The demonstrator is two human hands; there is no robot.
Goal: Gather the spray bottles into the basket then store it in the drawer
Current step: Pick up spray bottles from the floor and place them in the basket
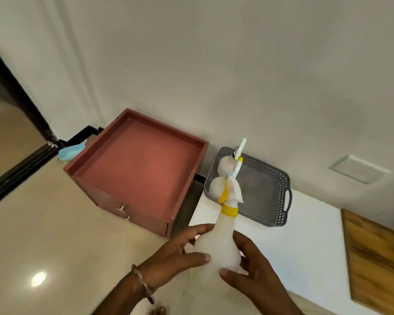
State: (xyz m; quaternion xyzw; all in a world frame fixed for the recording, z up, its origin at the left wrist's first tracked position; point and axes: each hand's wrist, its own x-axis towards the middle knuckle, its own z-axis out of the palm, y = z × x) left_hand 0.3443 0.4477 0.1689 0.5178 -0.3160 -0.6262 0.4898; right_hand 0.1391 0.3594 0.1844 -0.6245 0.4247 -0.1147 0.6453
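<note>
Both hands hold one white spray bottle (216, 244) with a yellow collar: the left hand (180, 253) and right hand (255, 269) curl round its bulb. Beyond the grip, the grey basket (271, 194) on the white tabletop (316, 246) holds two more bottles (225, 164). Left of the grip stands the red drawer unit (134, 169).

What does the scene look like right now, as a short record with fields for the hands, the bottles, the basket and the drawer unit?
held bottle: yellow-collared spray bottle, upright, above the counter, short of the basket
left hand: grips the bottle's left side
right hand: grips its right side
grey basket: on the white counter by the wall, two spray bottles inside at its left end
red drawer unit: left of the basket, drawers shut
</note>
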